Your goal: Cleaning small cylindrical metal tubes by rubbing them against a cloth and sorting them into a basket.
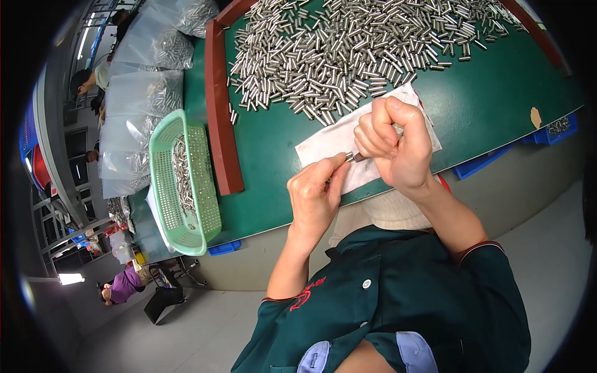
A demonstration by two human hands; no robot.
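Observation:
My left hand (316, 188) is closed in a pinch, thumb and forefinger on a short shiny metal pin (349, 157). Curled into a fist right beside it is my right hand (398, 140). A small dark end of something pokes out of that fist toward the pin; the rest is hidden by my fingers, and whether it touches the pin I cannot tell. Both hands are over a white cloth (317, 149) at the table's front edge. Just beyond the cloth spreads a large heap of similar loose metal pins (336, 59).
Red-brown bars (224, 137) border the green tabletop (485, 102). To the left stands a light green basket (205, 168) holding pins, beside clear bags (143, 93) of metal parts. A blue bin (482, 163) sits below the front edge. Other people are in the far left background.

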